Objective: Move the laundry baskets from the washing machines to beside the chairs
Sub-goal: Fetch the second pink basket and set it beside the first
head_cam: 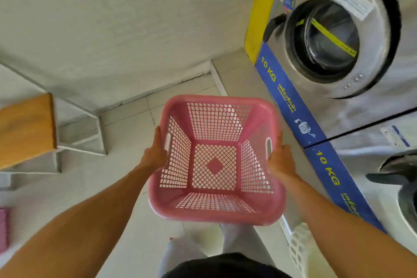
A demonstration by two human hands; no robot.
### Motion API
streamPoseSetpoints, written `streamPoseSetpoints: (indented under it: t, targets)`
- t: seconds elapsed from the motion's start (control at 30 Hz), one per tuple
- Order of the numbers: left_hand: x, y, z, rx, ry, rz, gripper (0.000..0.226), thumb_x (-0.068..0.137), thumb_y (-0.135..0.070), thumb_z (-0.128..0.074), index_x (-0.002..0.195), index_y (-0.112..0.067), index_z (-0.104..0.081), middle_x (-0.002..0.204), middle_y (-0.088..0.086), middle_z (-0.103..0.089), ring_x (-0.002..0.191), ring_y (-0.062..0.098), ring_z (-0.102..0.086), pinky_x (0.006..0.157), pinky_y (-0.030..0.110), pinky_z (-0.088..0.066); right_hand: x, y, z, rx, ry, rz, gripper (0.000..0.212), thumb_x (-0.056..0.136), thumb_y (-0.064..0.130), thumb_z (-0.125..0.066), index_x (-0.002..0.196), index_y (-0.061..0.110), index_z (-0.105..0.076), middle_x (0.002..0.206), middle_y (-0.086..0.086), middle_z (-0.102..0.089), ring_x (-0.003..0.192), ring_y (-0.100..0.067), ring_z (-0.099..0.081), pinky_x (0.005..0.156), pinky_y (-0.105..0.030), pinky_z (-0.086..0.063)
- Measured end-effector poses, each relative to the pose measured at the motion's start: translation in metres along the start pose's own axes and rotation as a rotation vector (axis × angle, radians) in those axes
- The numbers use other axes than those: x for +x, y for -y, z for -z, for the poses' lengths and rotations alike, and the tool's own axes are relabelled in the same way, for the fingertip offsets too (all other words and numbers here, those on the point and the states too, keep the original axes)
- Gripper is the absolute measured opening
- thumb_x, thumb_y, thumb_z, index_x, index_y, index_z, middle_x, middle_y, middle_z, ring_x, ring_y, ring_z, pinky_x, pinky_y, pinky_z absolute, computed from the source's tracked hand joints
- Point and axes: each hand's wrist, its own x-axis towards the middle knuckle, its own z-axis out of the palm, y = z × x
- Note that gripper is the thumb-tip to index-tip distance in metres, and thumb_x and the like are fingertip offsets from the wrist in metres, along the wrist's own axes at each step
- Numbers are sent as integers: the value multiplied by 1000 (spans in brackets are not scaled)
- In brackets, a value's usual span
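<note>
Two hands hold one pink basket up off the floor, in the middle of the head view. The left hand has its grip clamped on the side rim at 9 o'clock, and the right hand has its grip clamped on the rim at 3 o'clock. The basket is empty (you can see the floor through its holes).

The washing machines stand close by at 2 o'clock. A white basket sits on the floor at 5 o'clock, right by the feet. I think a step back could trip on it.

A wooden seat with white legs is at 9 o'clock. A quick swing that way could bump the basket into it. The hands press the rim from outside, not through the handle holes, so it might slip.
</note>
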Motion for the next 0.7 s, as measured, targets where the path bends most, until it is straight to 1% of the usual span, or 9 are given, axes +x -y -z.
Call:
streamPoseSetpoints:
  t: [0.1,0.17,0.23,0.3,0.37,0.43,0.53,0.63,0.7]
  targets:
    - [-33,54,11,-99,-78,121,82,100,-24,-43,151,-37,20,134,28,-54,96,45,-67,83,53,-56,-17,44,-14,-127,65,135,78,103,19,-47,162,27,3,135,-26,-44,110,-43,-58,85,-42,-47]
    - [-57,95,18,-179,-122,187,80,100,-27,-42,151,-41,19,136,27,-54,99,45,-67,87,56,-55,-37,77,-24,-187,101,213,87,99,13,-52,162,29,6,139,-25,-41,114,-42,-58,90,-43,-49]
    - [-82,137,27,-238,-159,240,79,100,-28,-41,150,-42,19,139,25,-51,102,46,-66,89,58,-54,-63,111,-36,-242,129,294,90,98,13,-53,162,31,7,143,-25,-39,117,-41,-58,84,-39,-48]
    - [-109,182,37,-290,-195,281,79,101,-27,-41,151,-41,18,141,25,-50,104,46,-64,91,58,-53,-95,144,-51,-303,154,378,87,101,15,-52,162,32,8,146,-24,-38,117,-40,-60,72,-32,-44]
    - [-138,223,48,-347,-236,326,76,101,-24,-39,151,-41,16,139,26,-51,104,45,-64,91,55,-53,-121,174,-71,-331,166,463,88,101,17,-54,161,35,8,142,-22,-42,109,-37,-64,57,-26,-43]
    - [-167,267,57,-377,-292,384,74,102,-22,-37,153,-41,12,139,27,-50,106,45,-63,91,51,-53,-148,205,-95,-315,179,538,87,100,18,-54,158,41,6,128,-20,-49,93,-34,-67,48,-28,-45]
    - [-210,333,67,-421,-379,497,76,98,-19,-39,153,-43,8,138,27,-51,107,45,-61,91,47,-50,-199,256,-133,-304,195,651,77,101,22,-52,156,44,-2,115,-17,-53,78,-29,-62,49,-30,-48]
    - [-245,393,77,-498,-444,598,80,92,-19,-39,150,-49,6,134,27,-54,107,45,-60,93,47,-52,-250,298,-169,-360,204,746,76,100,15,-51,157,39,-6,113,-18,-53,78,-29,-60,53,-33,-47]
    - [-265,424,84,-538,-499,647,79,92,-16,-40,152,-48,2,133,27,-54,106,45,-59,90,46,-52,-279,320,-193,-383,218,791,75,100,15,-51,157,36,-7,111,-19,-57,76,-30,-62,50,-31,-45]
